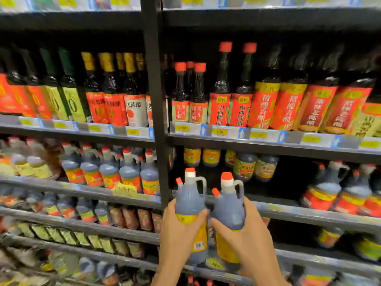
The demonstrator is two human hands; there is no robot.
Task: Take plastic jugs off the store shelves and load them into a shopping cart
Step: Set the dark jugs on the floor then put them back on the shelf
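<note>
Person's holding two plastic jugs up in front of the black shelf post (153,100), one per hand. Left hand (181,230) is wrapping its fingers round the left jug (190,200), and right hand (250,234) is gripping the right jug (229,207) just beside it. Both are full of dark liquid, with red caps, side handles and yellow labels too blurry to read. Tall vinegar bottles (240,100) with red Chinese labels are sitting right of the post, above the jugs.

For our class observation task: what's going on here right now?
A person stands at store shelves stocked with dark bottled sauces. Their left hand grips one plastic jug and their right hand grips a second jug, both upright with orange caps and held side by side in front of the shelf edge. No shopping cart is in view.
</note>
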